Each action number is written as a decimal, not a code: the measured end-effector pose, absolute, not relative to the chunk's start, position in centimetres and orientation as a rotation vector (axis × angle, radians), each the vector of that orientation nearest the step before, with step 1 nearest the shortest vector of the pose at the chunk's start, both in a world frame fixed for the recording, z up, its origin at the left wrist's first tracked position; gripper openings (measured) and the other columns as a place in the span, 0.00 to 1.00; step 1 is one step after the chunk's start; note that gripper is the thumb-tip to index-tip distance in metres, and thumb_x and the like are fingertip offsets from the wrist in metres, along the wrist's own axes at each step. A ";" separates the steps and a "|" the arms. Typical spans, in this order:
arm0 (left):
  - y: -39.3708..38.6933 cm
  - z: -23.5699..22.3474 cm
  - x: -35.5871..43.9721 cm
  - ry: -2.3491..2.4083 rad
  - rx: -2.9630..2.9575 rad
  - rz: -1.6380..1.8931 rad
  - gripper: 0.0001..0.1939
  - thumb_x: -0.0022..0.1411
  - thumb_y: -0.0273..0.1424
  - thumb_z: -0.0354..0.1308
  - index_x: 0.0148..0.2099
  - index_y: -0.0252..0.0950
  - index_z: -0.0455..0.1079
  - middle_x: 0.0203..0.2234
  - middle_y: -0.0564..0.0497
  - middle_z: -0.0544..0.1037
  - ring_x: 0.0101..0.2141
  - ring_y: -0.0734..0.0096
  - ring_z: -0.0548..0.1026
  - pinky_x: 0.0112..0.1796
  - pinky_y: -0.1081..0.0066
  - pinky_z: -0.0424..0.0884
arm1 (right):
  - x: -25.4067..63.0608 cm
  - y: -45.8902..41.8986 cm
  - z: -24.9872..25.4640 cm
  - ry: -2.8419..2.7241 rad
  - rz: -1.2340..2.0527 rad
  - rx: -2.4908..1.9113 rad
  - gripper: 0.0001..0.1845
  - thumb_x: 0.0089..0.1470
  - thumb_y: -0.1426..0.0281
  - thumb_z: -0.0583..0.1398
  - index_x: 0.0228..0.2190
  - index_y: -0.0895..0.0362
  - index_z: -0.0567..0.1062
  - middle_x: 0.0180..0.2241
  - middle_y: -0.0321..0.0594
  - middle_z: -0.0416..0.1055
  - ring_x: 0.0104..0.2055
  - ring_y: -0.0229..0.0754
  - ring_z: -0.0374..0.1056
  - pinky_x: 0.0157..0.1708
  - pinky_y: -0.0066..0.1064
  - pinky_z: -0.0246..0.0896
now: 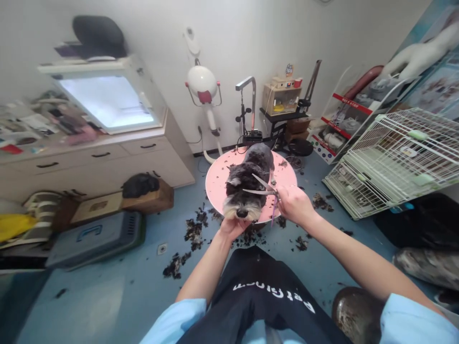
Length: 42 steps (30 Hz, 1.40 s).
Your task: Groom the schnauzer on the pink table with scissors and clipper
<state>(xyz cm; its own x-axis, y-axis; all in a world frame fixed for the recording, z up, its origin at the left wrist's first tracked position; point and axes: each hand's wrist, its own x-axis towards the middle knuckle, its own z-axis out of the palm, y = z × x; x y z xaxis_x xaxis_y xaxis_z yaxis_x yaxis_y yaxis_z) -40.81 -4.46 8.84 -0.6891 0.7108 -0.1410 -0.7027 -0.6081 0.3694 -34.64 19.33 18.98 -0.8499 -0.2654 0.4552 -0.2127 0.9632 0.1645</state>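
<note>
- Dog [247,179]: on the round pink table [215,184], centre of the scene, muzzle toward the near edge.
- Left hand [234,227]: supports the dog's muzzle from below; its fingers are mostly hidden, so I cannot tell how far they are apart.
- Right hand [293,203]: fingers closed around the handles of the scissors [267,192]; blades parted, tips pointing left, over the dog's head.
- Lit cabinet [143,79], far left: glowing white interior; stands on the drawer unit [181,150], whose visible drawers are closed.
- Brown box [161,198], left, below the drawers: a black bag [140,185] rests on top.
- Grey-blue case [96,239], near left: contents out of view.
- Small wooden cabinet [267,98], far side: a yellow item [278,108] inside.
- Red-edged rack [353,102], far right: shelves hold assorted items, too blurred to identify.
- Wire cage [405,157], right: pale green panels visible through the bars.
</note>
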 end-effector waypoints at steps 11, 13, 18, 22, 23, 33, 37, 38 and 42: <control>-5.8 9.1 -39.9 0.451 0.127 2.243 0.26 0.41 0.35 0.77 0.44 0.41 0.76 0.42 0.52 0.82 0.41 0.68 0.79 0.40 0.75 0.75 | -36.0 18.6 17.5 -2.693 -0.008 0.309 0.16 0.59 0.80 0.47 0.37 0.60 0.73 0.38 0.50 0.74 0.33 0.43 0.65 0.38 0.33 0.60; -6.1 9.0 -39.8 0.470 0.119 2.243 0.27 0.42 0.35 0.76 0.46 0.42 0.76 0.44 0.52 0.81 0.43 0.67 0.79 0.41 0.75 0.75 | -36.0 18.5 17.5 -2.699 -0.011 0.334 0.14 0.59 0.80 0.48 0.36 0.60 0.73 0.33 0.47 0.73 0.33 0.43 0.65 0.38 0.33 0.60; -6.5 9.0 -39.8 0.495 0.085 2.250 0.25 0.41 0.37 0.76 0.44 0.42 0.76 0.41 0.53 0.81 0.43 0.67 0.79 0.42 0.74 0.75 | -36.2 18.4 17.4 -2.658 -0.042 0.300 0.12 0.58 0.79 0.49 0.33 0.60 0.72 0.28 0.45 0.70 0.31 0.44 0.63 0.33 0.32 0.56; -6.7 9.2 -39.7 0.487 0.101 2.249 0.24 0.41 0.37 0.76 0.43 0.42 0.76 0.40 0.54 0.81 0.42 0.68 0.79 0.42 0.74 0.75 | -36.3 18.4 17.4 -2.658 -0.062 0.376 0.11 0.58 0.78 0.49 0.34 0.59 0.71 0.29 0.45 0.69 0.31 0.44 0.61 0.32 0.33 0.53; -6.7 9.2 -39.7 0.486 0.107 2.249 0.25 0.41 0.37 0.76 0.44 0.42 0.76 0.41 0.54 0.81 0.42 0.68 0.79 0.42 0.75 0.75 | -36.2 18.4 17.5 -2.662 -0.060 0.394 0.10 0.57 0.77 0.50 0.34 0.60 0.71 0.30 0.45 0.69 0.31 0.44 0.61 0.33 0.33 0.53; -6.7 9.6 -39.1 0.393 0.186 2.238 0.21 0.44 0.34 0.75 0.42 0.41 0.77 0.42 0.54 0.82 0.43 0.70 0.79 0.42 0.77 0.74 | -35.0 18.0 19.3 -2.836 -0.042 0.339 0.09 0.54 0.79 0.51 0.35 0.60 0.69 0.31 0.46 0.71 0.30 0.43 0.63 0.30 0.32 0.52; -6.8 9.7 -39.1 0.358 0.170 2.236 0.19 0.45 0.33 0.75 0.41 0.41 0.77 0.41 0.54 0.82 0.42 0.69 0.79 0.42 0.75 0.75 | -34.9 17.9 18.7 -2.871 0.054 0.250 0.11 0.55 0.79 0.51 0.39 0.61 0.69 0.34 0.47 0.72 0.31 0.43 0.66 0.30 0.31 0.55; -6.9 9.7 -39.2 0.354 0.154 2.238 0.19 0.45 0.33 0.75 0.41 0.41 0.77 0.40 0.54 0.82 0.42 0.69 0.79 0.42 0.75 0.75 | -34.9 17.8 18.1 -2.861 0.110 0.228 0.12 0.55 0.78 0.51 0.40 0.61 0.68 0.35 0.48 0.72 0.33 0.44 0.67 0.31 0.31 0.56; -7.3 10.0 -39.4 0.341 0.094 2.232 0.19 0.45 0.32 0.75 0.41 0.40 0.76 0.39 0.53 0.82 0.40 0.68 0.79 0.40 0.75 0.75 | -35.3 16.7 14.2 -2.732 0.321 0.124 0.13 0.55 0.77 0.51 0.42 0.61 0.67 0.34 0.47 0.72 0.35 0.46 0.68 0.33 0.32 0.61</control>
<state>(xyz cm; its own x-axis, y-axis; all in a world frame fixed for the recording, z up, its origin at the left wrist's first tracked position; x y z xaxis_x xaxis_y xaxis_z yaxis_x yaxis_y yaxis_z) -39.38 -7.27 9.99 -0.6329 0.7727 -0.0494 -0.7522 -0.5985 0.2758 -35.27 16.67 14.20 -0.9217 -0.0419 0.3857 -0.1302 0.9699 -0.2057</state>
